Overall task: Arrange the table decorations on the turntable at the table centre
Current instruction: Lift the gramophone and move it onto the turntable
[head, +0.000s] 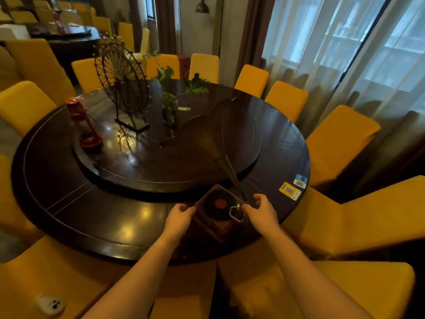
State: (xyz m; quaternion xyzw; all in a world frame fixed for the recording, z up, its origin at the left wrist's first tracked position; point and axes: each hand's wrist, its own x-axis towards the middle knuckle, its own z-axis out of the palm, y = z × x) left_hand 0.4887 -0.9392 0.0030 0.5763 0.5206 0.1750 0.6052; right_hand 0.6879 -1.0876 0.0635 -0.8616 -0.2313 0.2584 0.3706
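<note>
Flanking gramophone (218, 209) on table (69, 203): L hand (178, 218) & R hand (261, 211), fingers curled, seemingly touching its sides.

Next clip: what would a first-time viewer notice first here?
Probably the miniature gramophone at the table's near edge, its horn rising over the turntable, with the left hand and right hand at its sides. Then the wire Ferris wheel, red lantern and plant vase on the turntable.
</note>
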